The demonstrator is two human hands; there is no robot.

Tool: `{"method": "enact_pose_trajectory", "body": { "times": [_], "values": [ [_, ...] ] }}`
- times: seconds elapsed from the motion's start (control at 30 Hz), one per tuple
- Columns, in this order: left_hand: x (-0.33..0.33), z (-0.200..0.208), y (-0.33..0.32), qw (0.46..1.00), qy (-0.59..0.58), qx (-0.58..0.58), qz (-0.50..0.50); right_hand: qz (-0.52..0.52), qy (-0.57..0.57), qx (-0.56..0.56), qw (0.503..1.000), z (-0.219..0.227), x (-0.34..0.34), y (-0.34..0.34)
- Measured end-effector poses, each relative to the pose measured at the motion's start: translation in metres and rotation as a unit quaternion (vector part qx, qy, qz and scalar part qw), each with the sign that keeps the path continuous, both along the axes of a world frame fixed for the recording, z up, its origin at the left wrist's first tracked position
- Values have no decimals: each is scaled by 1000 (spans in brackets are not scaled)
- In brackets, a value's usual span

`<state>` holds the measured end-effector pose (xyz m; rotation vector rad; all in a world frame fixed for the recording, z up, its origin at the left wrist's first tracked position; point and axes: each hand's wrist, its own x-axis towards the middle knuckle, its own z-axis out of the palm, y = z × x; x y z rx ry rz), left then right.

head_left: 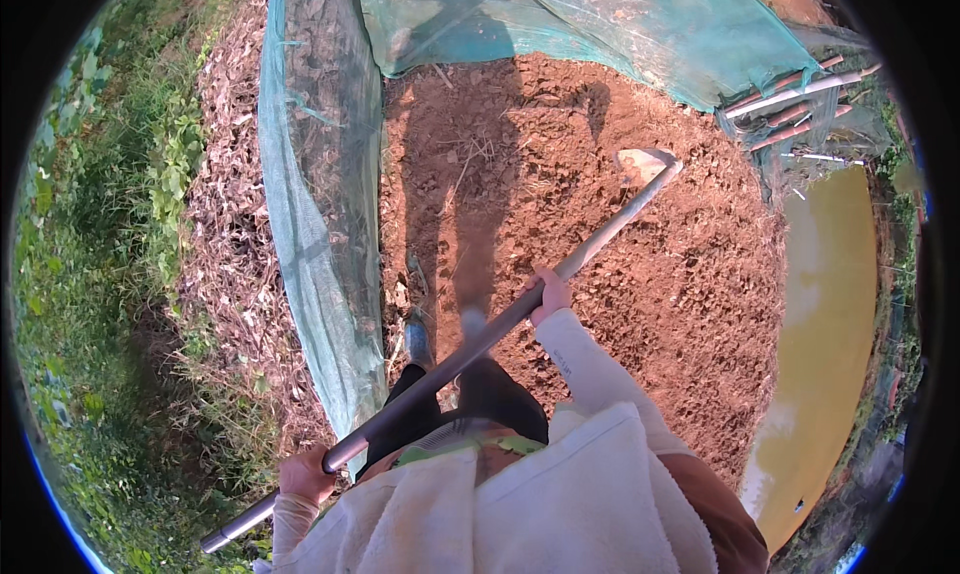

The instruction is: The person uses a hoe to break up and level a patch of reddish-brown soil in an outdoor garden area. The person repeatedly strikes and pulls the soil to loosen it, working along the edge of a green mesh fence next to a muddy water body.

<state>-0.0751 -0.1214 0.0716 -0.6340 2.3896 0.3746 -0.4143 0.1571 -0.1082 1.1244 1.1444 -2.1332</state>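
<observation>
A hoe (pixel 450 366) with a long, dark, thick handle slants across my body from lower left to upper right. My left hand (pixel 306 476) is closed round the handle near its butt end, beside my hip. Farther up, my right hand (pixel 549 295) grips the same handle with the arm reaching forward. The hoe's pale, soil-coloured blade (pixel 645 164) is at the far end, over the loose reddish-brown soil (pixel 620 304); whether it touches the soil I cannot tell.
Green netting (pixel 325 204) runs along the left side and across the far end (pixel 600 24). Beyond it at left lie dry leaves (pixel 230 194) and green plants (pixel 95 274). Murky yellowish water (pixel 825 304) borders the right, near several poles (pixel 790 104). My blue shoe (pixel 417 342) stands by the netting.
</observation>
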Motion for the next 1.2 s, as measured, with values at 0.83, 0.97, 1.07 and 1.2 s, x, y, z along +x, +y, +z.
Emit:
{"method": "enact_pose_trajectory", "body": {
  "times": [0.83, 0.97, 1.07, 1.2],
  "values": [
    [109, 70, -65, 982, -83, -137, 96, 53, -168, -75, 981, 13, 126, -94],
    [82, 32, -34, 995, -46, -46, 79, 55, -91, -50, 993, 25, 68, -68],
    [56, 29, -17, 997, -25, 13, 67, 39, 8, -53, 998, 23, 48, -71],
    [70, 39, -24, 992, -66, 52, 91, 58, -52, -25, 997, -3, 69, -92]
  ]
}}
